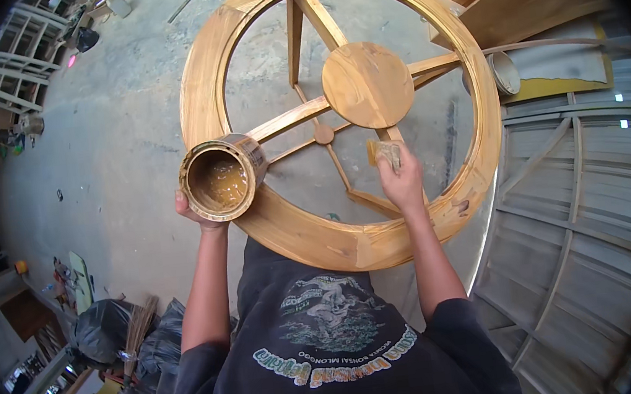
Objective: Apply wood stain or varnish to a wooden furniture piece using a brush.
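A round wooden table frame (pixel 199 78) stands before me, with a wide ring on top, crossing spokes and a flat disc (pixel 368 85) at the centre. Lower down, thin stretchers meet at a smaller disc (pixel 323 134). My left hand (pixel 195 212) grips an open paint can (pixel 254 157) from its outer side, over the ring's left part. Brown, glossy liquid shows inside, the can tilted toward me. In my closed right hand (pixel 401 179) is a flat paintbrush (pixel 382 153), its yellowish bristles pointing left, just below the central disc and near a spoke. Darker patches mark the ring's lower right.
Corrugated metal sheeting (pixel 576 192) runs along the right side. Wooden panels (pixel 518 2) lean at the upper right beside a white bucket (pixel 504 73). Black bags (pixel 105 329) and a broom (pixel 139 327) lie at the lower left. Slatted racks (pixel 14 71) stand at the far left.
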`<state>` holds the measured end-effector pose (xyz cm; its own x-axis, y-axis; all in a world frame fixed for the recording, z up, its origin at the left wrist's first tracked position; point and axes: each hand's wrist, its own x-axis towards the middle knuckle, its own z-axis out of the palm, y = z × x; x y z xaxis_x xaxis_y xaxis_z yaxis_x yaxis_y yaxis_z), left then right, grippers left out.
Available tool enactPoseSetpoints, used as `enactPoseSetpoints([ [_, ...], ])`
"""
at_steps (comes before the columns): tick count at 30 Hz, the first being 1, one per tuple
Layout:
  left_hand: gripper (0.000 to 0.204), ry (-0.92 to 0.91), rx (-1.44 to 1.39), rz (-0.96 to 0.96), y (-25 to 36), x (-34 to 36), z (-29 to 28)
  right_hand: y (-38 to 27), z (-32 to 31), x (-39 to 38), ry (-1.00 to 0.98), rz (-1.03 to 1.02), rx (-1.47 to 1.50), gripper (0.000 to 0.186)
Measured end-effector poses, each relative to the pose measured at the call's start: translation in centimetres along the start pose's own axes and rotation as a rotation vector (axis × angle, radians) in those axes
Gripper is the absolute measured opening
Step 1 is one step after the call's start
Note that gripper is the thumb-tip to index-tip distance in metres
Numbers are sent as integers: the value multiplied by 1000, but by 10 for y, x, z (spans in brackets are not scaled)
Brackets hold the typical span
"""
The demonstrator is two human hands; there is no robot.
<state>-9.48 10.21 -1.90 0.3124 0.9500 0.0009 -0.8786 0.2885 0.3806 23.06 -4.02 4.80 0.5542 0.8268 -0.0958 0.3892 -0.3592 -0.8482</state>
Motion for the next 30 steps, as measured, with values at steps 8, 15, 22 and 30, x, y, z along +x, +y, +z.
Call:
enactPoseSetpoints([
  [8,109,-58,678,-188,28,68,20,-15,35,132,266,-640,-574,30],
  [15,120,-157,775,-359,41,70,4,-23,55,179,234,-752,-821,38],
  [22,120,-208,674,-403,43,76,7,-17,61,183,215,-672,-833,40],
  [30,123,-248,736,-406,44,77,2,-49,54,184,111,-565,-989,41],
])
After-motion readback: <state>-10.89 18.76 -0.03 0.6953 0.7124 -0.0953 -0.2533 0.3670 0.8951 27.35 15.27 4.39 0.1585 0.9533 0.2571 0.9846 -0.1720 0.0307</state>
